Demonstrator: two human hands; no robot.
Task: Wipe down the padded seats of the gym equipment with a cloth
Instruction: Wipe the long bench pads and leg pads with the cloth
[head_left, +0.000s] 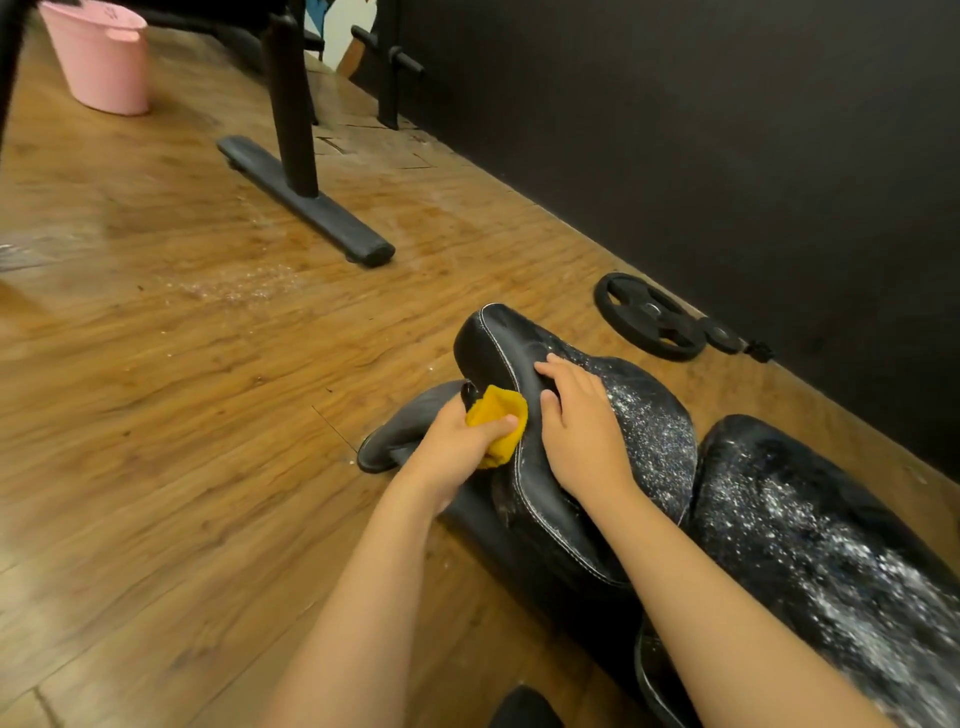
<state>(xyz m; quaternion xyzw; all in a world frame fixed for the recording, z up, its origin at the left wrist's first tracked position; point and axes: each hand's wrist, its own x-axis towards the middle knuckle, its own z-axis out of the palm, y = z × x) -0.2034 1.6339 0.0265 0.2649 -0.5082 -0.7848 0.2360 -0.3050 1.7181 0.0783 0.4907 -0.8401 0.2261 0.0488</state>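
Observation:
A black padded seat (649, 431) with white stitching sits low over the wooden floor, its top speckled with white dust. My left hand (457, 447) grips a yellow cloth (498, 421) against the seat's left side edge. My right hand (576, 426) lies flat on the seat's top, fingers straight and pointing toward its front tip. Behind it to the right, a second black pad (831, 545) is heavily dusted white. The bench's black frame foot (400, 436) shows below my left hand.
A pink bucket (98, 57) stands on the floor at the far left. Another machine's black leg and floor bar (306, 197) stand in the middle distance. A black weight plate (649, 317) lies beside the dark wall (727, 130). White dust is scattered on the floor.

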